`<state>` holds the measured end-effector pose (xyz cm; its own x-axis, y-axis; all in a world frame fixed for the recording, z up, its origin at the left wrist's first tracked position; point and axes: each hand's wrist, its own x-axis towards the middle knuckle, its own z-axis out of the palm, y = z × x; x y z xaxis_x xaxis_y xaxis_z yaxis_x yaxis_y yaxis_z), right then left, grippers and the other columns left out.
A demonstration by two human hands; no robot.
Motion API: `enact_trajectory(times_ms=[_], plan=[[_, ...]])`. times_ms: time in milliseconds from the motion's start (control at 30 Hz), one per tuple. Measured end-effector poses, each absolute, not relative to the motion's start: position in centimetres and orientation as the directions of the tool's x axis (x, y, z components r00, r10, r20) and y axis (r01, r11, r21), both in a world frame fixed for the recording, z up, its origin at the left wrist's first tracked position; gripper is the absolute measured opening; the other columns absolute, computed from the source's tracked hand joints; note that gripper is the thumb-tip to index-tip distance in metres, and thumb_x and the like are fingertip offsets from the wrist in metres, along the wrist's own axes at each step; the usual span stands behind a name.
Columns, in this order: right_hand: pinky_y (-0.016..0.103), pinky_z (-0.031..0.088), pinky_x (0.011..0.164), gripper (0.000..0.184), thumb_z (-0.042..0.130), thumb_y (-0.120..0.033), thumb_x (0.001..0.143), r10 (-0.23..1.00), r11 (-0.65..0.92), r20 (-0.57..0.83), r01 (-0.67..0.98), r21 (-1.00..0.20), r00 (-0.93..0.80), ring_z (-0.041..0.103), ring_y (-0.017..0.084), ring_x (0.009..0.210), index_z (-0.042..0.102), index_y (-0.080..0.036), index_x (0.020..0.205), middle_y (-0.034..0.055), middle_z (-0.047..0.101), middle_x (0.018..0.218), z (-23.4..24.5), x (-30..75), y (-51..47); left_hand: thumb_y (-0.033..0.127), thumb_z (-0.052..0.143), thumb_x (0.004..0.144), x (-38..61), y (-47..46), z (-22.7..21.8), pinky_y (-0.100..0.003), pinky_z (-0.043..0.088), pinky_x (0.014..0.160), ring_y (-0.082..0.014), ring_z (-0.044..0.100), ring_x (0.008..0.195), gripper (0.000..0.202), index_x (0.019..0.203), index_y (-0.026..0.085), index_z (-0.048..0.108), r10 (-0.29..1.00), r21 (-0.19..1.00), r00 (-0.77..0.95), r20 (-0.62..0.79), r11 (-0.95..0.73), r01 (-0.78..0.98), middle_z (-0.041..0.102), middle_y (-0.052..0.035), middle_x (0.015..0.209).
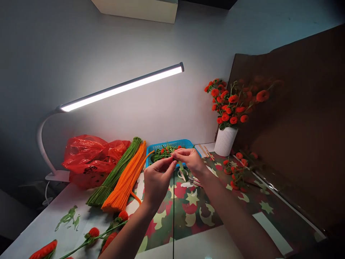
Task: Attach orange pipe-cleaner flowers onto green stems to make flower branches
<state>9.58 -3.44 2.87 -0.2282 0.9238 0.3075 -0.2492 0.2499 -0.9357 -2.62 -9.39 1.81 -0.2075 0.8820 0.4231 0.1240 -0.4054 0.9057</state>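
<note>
My left hand (159, 178) and my right hand (190, 162) meet in the middle, thumbs and fingertips pinched close together. A thin, dark, straight wire (174, 216) runs down from the left fingertips to the bottom of the view. From under my right fingers a strip of green tape (181, 166) hangs to a tape roll (183, 175) just below. Metal scissors (194, 181) lie beside the roll, partly behind my right wrist. What sits right between the fingertips is too small to make out.
A blue basket (192, 144) of green stems stands behind my hands. Left are green pipe cleaners (115, 176), orange pipe cleaners (125, 180), a red plastic bag (91, 154) and a lit lamp (124, 88). Right, a white vase (225, 141) holds red flowers (233, 99). More flowers (94, 232) lie front left.
</note>
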Motion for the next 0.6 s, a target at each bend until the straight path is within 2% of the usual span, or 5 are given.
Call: enact_trajectory(times_ms=[400, 500, 600], plan=[[0.031, 0.045, 0.073, 0.026, 0.08, -0.041, 0.053, 0.932, 0.23, 0.286, -0.246, -0.942, -0.223, 0.058, 0.017, 0.076, 0.073, -0.018, 0.062, 0.0032, 0.066, 0.071, 2.57, 9.54, -3.35, 0.025, 0.071, 0.066, -3.01, -9.24, 1.71, -0.03, 0.051, 0.064, -0.0215, 0.067, 0.066, 0.015, 0.08, 0.021, 0.076, 0.821, 0.826, -0.204, 0.533, -0.453, 0.335, 0.073, -0.004, 0.072], [0.031, 0.046, 0.073, 0.027, 0.081, -0.041, 0.051, 0.931, 0.223, 0.284, -0.258, -0.94, -0.23, 0.058, 0.017, 0.074, 0.074, -0.018, 0.063, 0.003, 0.067, 0.069, 2.47, 9.41, -3.39, 0.026, 0.072, 0.066, -2.99, -9.13, 1.66, -0.03, 0.051, 0.067, -0.0221, 0.067, 0.069, 0.015, 0.08, 0.02, 0.075, 0.85, 0.866, -0.205, 0.485, -0.434, 0.248, 0.073, -0.0049, 0.074], [0.03, 0.046, 0.072, 0.026, 0.08, -0.04, 0.052, 0.928, 0.231, 0.292, -0.259, -0.938, -0.232, 0.058, 0.016, 0.072, 0.073, -0.018, 0.062, 0.0026, 0.066, 0.068, 2.45, 9.4, -3.39, 0.028, 0.073, 0.066, -2.8, -9.04, 1.89, -0.03, 0.052, 0.068, -0.0215, 0.067, 0.071, 0.019, 0.081, 0.017, 0.074, 0.921, 0.937, -0.174, 0.349, -0.344, 0.057, 0.073, -0.0065, 0.075]])
